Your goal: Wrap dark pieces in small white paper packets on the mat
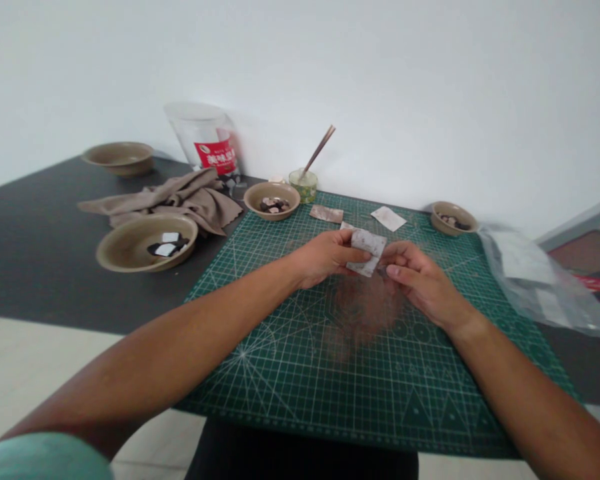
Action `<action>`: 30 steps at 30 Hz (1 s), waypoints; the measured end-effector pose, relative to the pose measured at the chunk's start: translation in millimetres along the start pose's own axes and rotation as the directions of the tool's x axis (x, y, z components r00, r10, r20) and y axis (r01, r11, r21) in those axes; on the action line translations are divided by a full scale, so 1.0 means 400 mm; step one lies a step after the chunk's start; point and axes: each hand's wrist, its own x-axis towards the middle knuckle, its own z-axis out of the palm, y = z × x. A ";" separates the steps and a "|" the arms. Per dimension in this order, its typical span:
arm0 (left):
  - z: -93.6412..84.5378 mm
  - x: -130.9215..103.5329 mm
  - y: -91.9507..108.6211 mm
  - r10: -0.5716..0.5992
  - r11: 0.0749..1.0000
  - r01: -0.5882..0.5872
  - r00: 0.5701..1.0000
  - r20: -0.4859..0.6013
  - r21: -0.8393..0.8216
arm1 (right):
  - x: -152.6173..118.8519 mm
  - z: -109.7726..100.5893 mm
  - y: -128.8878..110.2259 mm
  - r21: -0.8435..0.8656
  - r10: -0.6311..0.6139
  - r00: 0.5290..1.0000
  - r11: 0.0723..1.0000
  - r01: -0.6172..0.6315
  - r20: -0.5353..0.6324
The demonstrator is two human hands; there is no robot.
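Note:
A greyish-white, smudged sheet [369,243], folded or curled over, is held above the green cutting mat [290,353]. My left hand [326,257] pinches it, thumb across its front. My right hand [416,279] is at the sheet's right edge, with thumb and fingers drawn together; whether something small is between them I cannot make out. Behind my hands on the mat lie a brownish stained piece [327,213] and a white piece [389,218]. Reddish-brown smears mark the mat below my hands.
Bowls with dark and pale pieces stand at left [147,260], centre back [272,201] and right back [454,219]. A brown cloth [180,200], a clear tub [200,137], a green glass [303,186] with sticks and a plastic bag [545,280] surround the mat.

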 end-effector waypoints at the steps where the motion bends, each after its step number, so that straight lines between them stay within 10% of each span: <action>1: 0.000 -0.001 0.000 -0.002 1.000 0.002 1.000 0.004 -0.004 | 0.000 0.002 -0.001 0.014 0.017 1.000 1.000 -0.017 0.001; 12: -0.001 0.001 0.002 0.190 0.942 -0.184 0.982 0.007 0.280 | -0.004 0.002 -0.015 0.175 0.102 0.994 0.979 -0.105 0.026; 21: -0.002 -0.001 0.013 0.528 0.605 -0.438 0.846 0.076 0.666 | 0.000 0.001 -0.002 0.124 -0.018 0.994 0.992 0.031 -0.106; 30: 0.008 -0.009 0.013 0.446 0.849 -0.424 0.895 0.001 0.315 | -0.009 -0.004 -0.006 -0.432 -0.359 0.927 0.857 0.281 -0.110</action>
